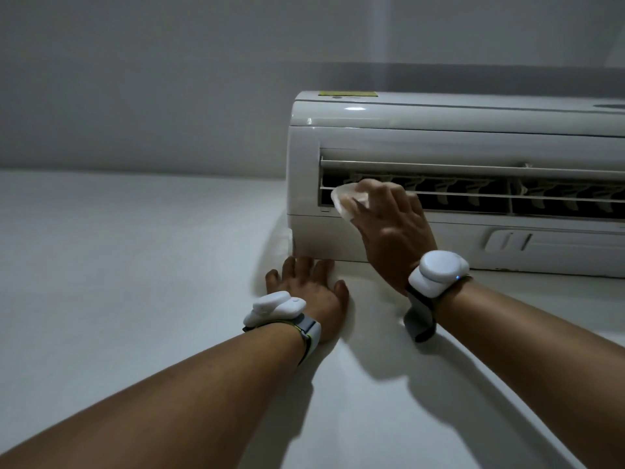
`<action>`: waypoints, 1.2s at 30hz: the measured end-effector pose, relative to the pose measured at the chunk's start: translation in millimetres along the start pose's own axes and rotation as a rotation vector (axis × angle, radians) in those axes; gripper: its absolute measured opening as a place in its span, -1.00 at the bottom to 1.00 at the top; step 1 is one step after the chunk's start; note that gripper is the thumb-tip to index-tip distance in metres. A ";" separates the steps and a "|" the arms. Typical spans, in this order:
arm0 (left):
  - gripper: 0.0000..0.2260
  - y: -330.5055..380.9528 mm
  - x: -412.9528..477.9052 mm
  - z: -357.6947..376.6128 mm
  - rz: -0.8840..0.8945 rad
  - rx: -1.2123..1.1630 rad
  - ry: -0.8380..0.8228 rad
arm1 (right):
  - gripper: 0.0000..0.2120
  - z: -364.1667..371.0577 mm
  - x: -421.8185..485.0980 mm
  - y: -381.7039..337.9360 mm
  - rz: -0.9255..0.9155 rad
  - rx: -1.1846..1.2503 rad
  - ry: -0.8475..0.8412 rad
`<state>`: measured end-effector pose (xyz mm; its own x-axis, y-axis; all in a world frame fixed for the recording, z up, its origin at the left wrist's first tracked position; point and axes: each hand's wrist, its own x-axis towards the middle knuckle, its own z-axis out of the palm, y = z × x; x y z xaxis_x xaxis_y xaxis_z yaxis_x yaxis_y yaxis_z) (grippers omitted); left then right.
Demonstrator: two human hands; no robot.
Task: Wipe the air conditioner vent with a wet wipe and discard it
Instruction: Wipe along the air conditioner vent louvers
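Wiping is under way, and we judge it mid-step, not near the end. Our right hand [395, 228] has the wet wipe [348, 201] bunched over its fingertips, with the fingers bent and closed on it. It presses the wipe against the left end of the vent [507, 198] on the air conditioner [439, 137]. The wipe sits on and just past the fingertips, touching the lower slat and the vent's left frame edge. Skin shows through the damp sheet. The thumb is hidden, so we can't tell how it lies.

Our left hand [311, 292] holds nothing. Its fingers are straight and slightly spread, palm flat on the wall [135, 265], fingertips up against the unit's bottom left corner. We read it as a brace, not part of the wipe.

Status:
- **Done:** the wipe is out and in contact, so pick-up is finished.
- **Unclear:** to the right of the fingers the vent runs out of frame, slats [473, 168] and the dark fins behind them. We see no streak or dust line, so we can't tell which stretches are clean. We also can't tell whether a stroke starts or ends at this far-left spot.
- **Left for sure:** the discard. No bin shows near either hand, so we expect to come off the unit first.

The white wrist trackers [438, 272] on both arms sit behind the fingers, apart from the vent.
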<state>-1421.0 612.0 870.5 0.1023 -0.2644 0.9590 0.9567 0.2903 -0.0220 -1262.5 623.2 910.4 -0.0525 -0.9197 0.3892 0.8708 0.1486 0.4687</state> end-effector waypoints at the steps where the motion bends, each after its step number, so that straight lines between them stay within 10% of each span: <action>1: -0.54 0.7 0.8 0.2 -0.003 -0.004 0.000 | -0.68 0.8 -3.0 -0.2 -0.019 -0.002 -0.015; 36: -0.58 10.5 4.1 -7.0 -0.077 0.007 -0.024 | -0.81 -29.9 -62.2 110.9 0.320 -0.041 -0.183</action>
<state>-1408.6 607.6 872.3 0.0221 -0.2640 0.9643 0.9596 0.2764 0.0537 -1148.0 686.0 914.4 0.1424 -0.7479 0.6483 0.8761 0.4001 0.2691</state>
